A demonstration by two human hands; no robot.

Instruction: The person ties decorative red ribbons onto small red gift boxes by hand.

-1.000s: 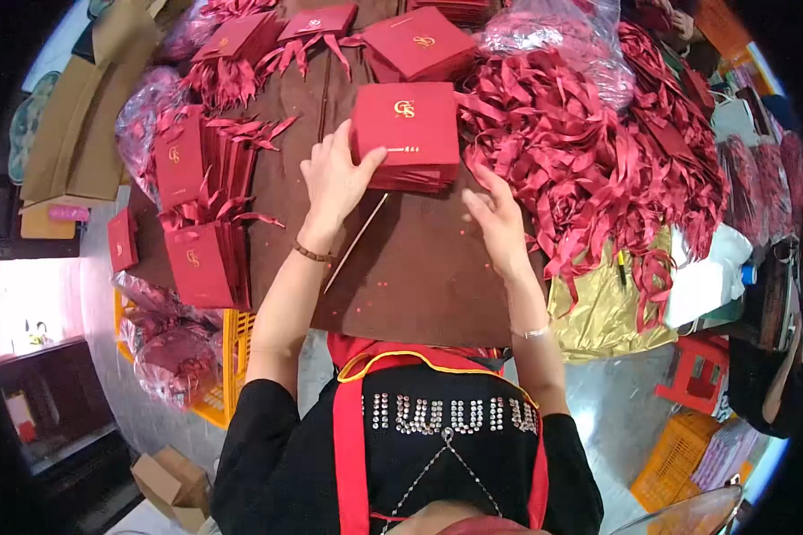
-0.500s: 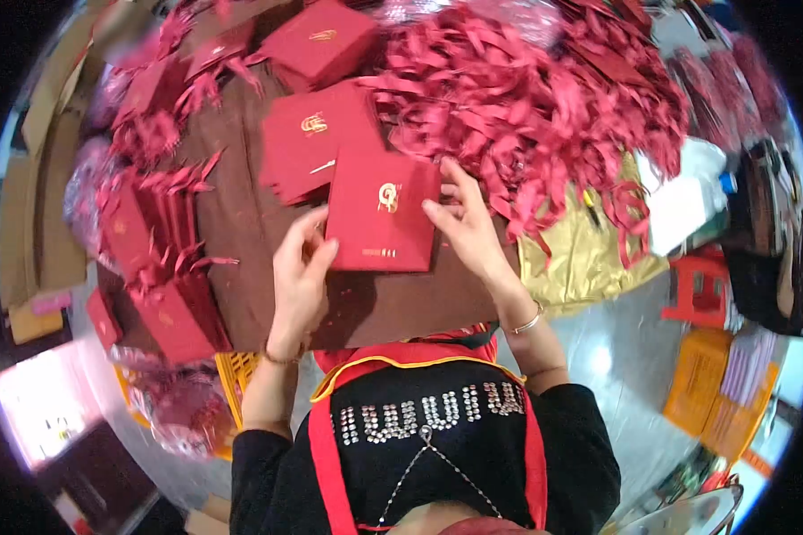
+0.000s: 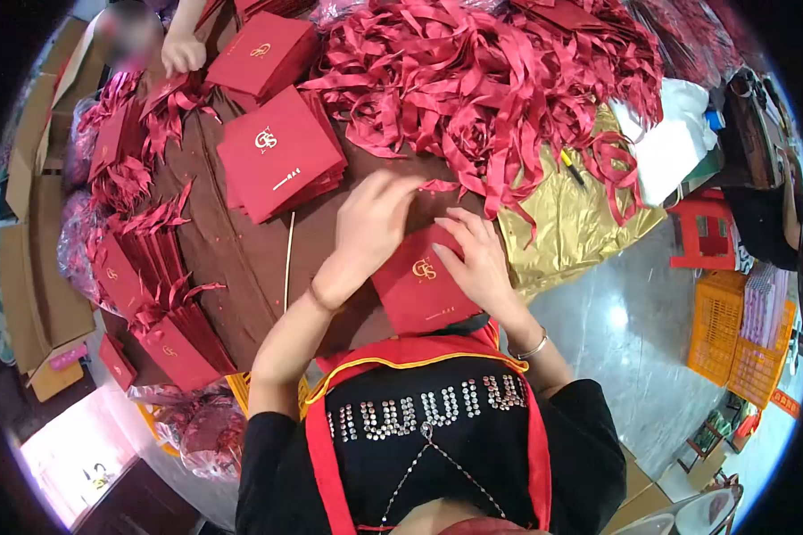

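A red gift bag (image 3: 419,283) with a gold logo lies flat at the table's near edge, in front of my body. My right hand (image 3: 475,263) grips its upper right part, thumb on the front face and fingers over the top edge. My left hand (image 3: 375,223) is raised above the bag's upper left corner, fingers drawn together at the end of a red ribbon (image 3: 442,185); the fingertips partly hide this contact. Left of my hands sits a stack of matching red bags (image 3: 281,152). A thin pale stick (image 3: 288,259) rests on the brown cloth (image 3: 241,241).
A big heap of red ribbons (image 3: 491,89) covers the far side. Gold sheeting (image 3: 553,232) with a yellow-black pen (image 3: 573,168) lies to the right. Bags with ribbon handles (image 3: 174,343) line the left edge. Another person's hand (image 3: 183,53) touches items at far left.
The bag has moved down and right toward my body. My left hand has left its side and gone up to the ribbon. The stick now shows on the cloth, and another person's hand has come into view.
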